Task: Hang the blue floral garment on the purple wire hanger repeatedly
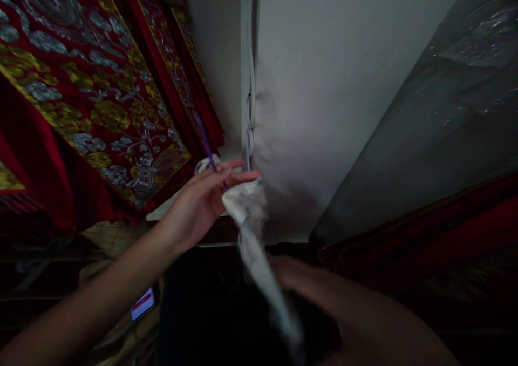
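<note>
My left hand (202, 201) reaches forward with its fingers stretched out, the fingertips touching the top end of a crumpled whitish cloth (249, 215). The cloth hangs in a long twisted strip down toward my right hand (307, 296), which is dark and blurred low in the view; its fingers do not show clearly, though the strip seems to run into it. Just behind my left fingers stands a small clear cup (205, 165) with a purple straw (204, 139).
Red fabric embroidered in gold and silver (93, 85) hangs at the left. A pale wall (324, 74) with a white cord (251, 101) fills the middle. A grey sheeted surface (445, 117) slopes at the right. A lit phone screen (142, 304) lies at the lower left.
</note>
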Motion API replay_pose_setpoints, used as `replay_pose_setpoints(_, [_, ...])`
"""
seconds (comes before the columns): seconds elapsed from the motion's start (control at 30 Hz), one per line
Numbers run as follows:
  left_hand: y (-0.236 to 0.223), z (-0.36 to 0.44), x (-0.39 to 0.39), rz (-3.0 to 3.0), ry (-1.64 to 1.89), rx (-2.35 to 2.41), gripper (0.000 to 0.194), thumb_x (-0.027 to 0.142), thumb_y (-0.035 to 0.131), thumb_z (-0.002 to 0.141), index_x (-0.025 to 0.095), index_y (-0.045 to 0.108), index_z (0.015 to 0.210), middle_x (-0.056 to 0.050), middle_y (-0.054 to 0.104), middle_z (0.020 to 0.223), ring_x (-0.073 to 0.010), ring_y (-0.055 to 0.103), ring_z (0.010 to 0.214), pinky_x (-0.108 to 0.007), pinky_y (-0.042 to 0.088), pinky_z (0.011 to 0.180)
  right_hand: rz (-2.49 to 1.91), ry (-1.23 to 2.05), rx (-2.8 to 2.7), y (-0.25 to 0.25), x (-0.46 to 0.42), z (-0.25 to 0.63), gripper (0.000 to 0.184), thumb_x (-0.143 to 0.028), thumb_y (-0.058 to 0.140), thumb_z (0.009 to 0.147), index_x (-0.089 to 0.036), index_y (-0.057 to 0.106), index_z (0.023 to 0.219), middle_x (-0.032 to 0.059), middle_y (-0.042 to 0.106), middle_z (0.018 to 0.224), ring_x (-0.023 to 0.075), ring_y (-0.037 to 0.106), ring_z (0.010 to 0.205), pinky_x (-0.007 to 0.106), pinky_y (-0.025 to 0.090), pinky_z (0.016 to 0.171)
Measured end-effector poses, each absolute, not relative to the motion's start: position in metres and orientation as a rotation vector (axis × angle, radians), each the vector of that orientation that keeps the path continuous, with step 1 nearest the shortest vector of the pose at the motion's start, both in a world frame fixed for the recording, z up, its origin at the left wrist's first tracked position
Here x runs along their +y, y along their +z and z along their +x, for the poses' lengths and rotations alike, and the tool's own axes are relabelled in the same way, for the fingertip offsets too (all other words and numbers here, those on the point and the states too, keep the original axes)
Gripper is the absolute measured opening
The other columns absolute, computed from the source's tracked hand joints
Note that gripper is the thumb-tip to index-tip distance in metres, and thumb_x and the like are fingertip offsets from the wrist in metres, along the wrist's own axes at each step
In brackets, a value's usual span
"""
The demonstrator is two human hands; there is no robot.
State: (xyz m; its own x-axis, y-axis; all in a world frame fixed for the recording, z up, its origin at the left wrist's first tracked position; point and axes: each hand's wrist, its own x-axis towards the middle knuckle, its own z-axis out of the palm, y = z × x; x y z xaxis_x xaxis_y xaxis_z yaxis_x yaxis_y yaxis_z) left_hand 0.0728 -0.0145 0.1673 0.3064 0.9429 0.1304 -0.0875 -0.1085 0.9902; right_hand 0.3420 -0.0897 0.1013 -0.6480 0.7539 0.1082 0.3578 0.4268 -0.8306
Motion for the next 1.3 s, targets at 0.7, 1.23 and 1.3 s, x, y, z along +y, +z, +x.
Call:
replay_pose_setpoints(0.7, [0.177, 0.006, 0.006, 2.190, 1.139, 1.387, 0.035, 0.046, 0.059, 0.092, 0.020, 0.067, 0.071, 0.000, 0.064, 0.060, -0.0152, 0.058, 0.058, -0.027, 0.047, 0.060, -1.090, 0.541, -1.610, 0.078, 0.067, 0.328, 0.035, -0.053, 0.077, 0.077, -0.020, 0.068, 0.068, -0.0043, 0.043, 0.058, 0.0120, 0.039, 0.057, 0.027, 0.029, 0.054])
replay_pose_setpoints(1.23, [0.116, 0.033, 0.014, 2.794, 1.758, 1.154, 0.028, 0.021, 0.056, 0.093, 0.026, 0.061, 0.119, -0.009, 0.066, 0.119, -0.0270, 0.061, 0.114, -0.045, 0.047, 0.100, -0.749, 0.718, -0.981, 0.156, 0.138, 0.349, 0.027, -0.051, 0.065, 0.081, -0.025, 0.057, 0.081, 0.0065, 0.069, 0.082, 0.0271, 0.071, 0.090, 0.041, 0.059, 0.072])
replay_pose_setpoints(1.3, [0.091, 0.038, 0.011, 2.822, 1.566, 1.117, 0.032, 0.019, 0.055, 0.092, 0.025, 0.060, 0.123, -0.010, 0.068, 0.113, -0.0274, 0.063, 0.107, -0.045, 0.048, 0.095, -0.717, 0.707, -0.925, 0.158, 0.142, 0.363, 0.022, -0.046, 0.064, 0.082, -0.025, 0.058, 0.082, 0.0065, 0.069, 0.084, 0.0268, 0.071, 0.088, 0.042, 0.060, 0.073])
